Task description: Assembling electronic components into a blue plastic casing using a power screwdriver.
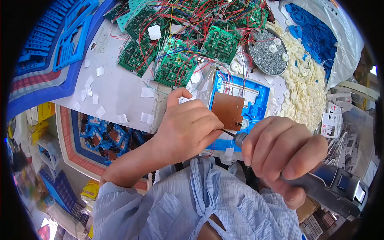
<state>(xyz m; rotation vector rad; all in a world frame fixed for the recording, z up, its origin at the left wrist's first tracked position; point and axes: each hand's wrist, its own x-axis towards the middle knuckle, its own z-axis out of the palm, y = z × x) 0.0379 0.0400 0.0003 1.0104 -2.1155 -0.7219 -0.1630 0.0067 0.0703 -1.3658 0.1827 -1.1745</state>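
The right hand point(282, 156) grips a dark power screwdriver point(326, 188), its thin bit point(228, 132) pointing left. The left hand point(188, 124) has its fingertips bunched at the bit's tip; whether they pinch anything I cannot tell. Just beyond, a brown circuit board point(227, 110) lies on an open blue plastic housing point(262, 98) on the desk point(128, 88), below green circuit boards point(176, 66).

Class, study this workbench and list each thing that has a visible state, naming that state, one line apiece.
Power screwdriver: held; running or off, cannot tell.
Right hand: curled around the power screwdriver.
Left hand: pinched shut at the bit.
Brown board: resting on the blue casing.
Blue casing: open, partly covered.
Green circuit boards: heaped, many wired.
Round dish: filled with small metal parts.
Plastic bag: open, blue parts showing.
White squares: scattered.
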